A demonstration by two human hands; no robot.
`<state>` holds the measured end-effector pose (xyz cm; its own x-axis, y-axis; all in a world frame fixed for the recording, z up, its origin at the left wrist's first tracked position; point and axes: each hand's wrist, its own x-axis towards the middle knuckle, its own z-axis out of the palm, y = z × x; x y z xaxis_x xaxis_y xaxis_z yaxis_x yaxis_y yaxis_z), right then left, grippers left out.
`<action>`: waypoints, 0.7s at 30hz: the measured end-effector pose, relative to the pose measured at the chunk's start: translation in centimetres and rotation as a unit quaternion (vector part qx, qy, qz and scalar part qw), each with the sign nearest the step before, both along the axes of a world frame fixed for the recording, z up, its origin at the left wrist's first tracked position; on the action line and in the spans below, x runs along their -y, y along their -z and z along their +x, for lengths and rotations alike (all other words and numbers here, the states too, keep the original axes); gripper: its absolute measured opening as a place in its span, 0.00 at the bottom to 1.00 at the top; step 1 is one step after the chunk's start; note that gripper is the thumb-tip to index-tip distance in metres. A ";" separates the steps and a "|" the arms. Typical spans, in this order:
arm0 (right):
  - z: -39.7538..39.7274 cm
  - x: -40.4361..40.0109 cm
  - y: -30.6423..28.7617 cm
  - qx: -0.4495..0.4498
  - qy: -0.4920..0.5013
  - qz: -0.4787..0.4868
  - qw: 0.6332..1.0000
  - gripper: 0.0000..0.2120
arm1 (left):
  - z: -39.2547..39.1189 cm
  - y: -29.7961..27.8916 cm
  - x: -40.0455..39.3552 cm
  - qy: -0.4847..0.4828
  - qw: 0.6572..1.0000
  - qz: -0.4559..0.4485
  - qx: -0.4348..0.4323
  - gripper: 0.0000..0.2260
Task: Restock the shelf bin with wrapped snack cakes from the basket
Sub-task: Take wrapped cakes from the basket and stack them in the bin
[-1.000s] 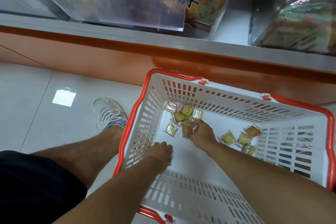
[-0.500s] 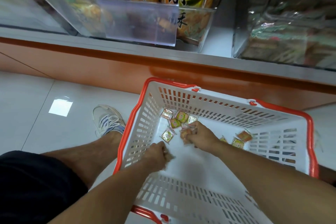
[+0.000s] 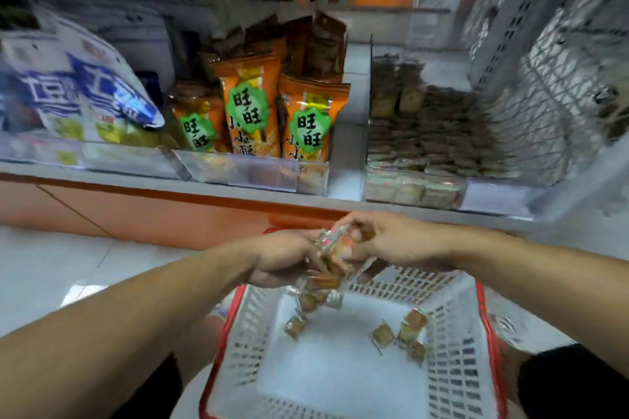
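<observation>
Snack cakes lifted above the basket (image 3: pixel 235 323).
Left hand (image 3: pixel 282 260) and right hand (image 3: pixel 401 241) together grip a bundle of cakes (image 3: pixel 332 252), likely bound for the bin (image 3: pixel 413 192).

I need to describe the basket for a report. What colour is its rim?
Red, on a white slotted basket; the head view shows the rim best.

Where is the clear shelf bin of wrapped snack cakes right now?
In the head view, the clear shelf bin of wrapped snack cakes sits on the shelf at upper right, right of the orange snack bags and above the right hand.
</observation>
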<state>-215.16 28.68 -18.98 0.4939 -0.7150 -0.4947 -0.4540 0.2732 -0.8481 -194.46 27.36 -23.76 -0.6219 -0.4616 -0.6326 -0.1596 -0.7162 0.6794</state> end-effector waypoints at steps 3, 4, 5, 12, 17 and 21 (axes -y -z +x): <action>-1.0 -0.1 -5.0 0.040 0.078 -0.091 0.992 0.13 | -0.5 -6.7 0.4 -0.010 0.997 0.014 -0.077 0.24; -1.4 0.0 -6.1 0.047 0.093 -0.120 0.987 0.13 | -0.6 -8.3 0.4 -0.012 0.994 0.022 -0.111 0.24; -1.7 0.1 -6.9 0.058 0.102 -0.140 0.983 0.12 | -0.7 -9.5 0.3 -0.016 0.989 0.020 -0.145 0.24; -2.6 0.0 -5.6 0.148 0.172 -0.161 0.960 0.13 | -3.5 -10.1 -0.5 -0.132 0.980 -0.097 -0.110 0.24; -3.7 0.7 -5.8 0.186 0.223 -0.150 0.945 0.10 | -4.5 -9.1 -0.1 -0.215 0.962 -0.138 -0.093 0.19; -3.6 0.5 -6.4 0.083 0.323 -0.339 0.879 0.10 | -4.5 -9.0 0.2 -0.261 0.953 -0.132 -0.073 0.22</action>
